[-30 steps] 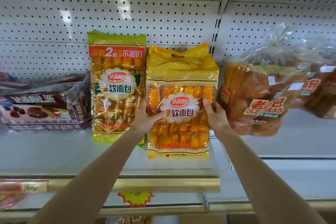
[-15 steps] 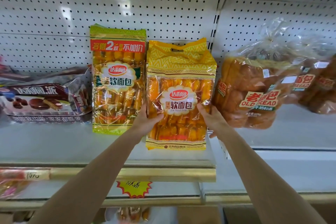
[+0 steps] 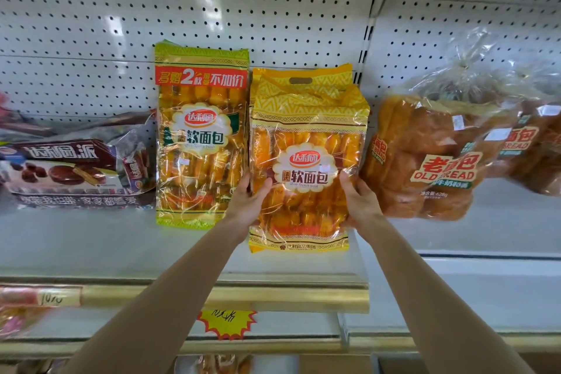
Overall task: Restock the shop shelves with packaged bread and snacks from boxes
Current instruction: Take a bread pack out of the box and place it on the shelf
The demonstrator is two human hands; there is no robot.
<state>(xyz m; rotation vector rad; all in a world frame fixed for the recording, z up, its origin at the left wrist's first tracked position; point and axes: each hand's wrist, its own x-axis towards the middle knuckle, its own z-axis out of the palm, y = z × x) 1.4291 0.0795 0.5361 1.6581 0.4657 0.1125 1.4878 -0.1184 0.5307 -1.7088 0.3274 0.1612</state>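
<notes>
Thumbs of left hand point(image 3: 246, 205) and right hand point(image 3: 360, 202) pinched the yellow bread bag point(image 3: 306, 118), centre frame; released leaning, it could topple forward.

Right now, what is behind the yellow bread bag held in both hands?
Above the yellow bread bag, the white pegboard wall shows behind it. The bag covers the wall and shelf lower down, so whether another pack stands there cannot be told.

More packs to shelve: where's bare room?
Bare: the left shelf in front of the pie bag and green pack; the right shelf in front of the loaf bag. Crowded: the back row, where green pack, yellow pack and loaf bag are packed close.
</notes>
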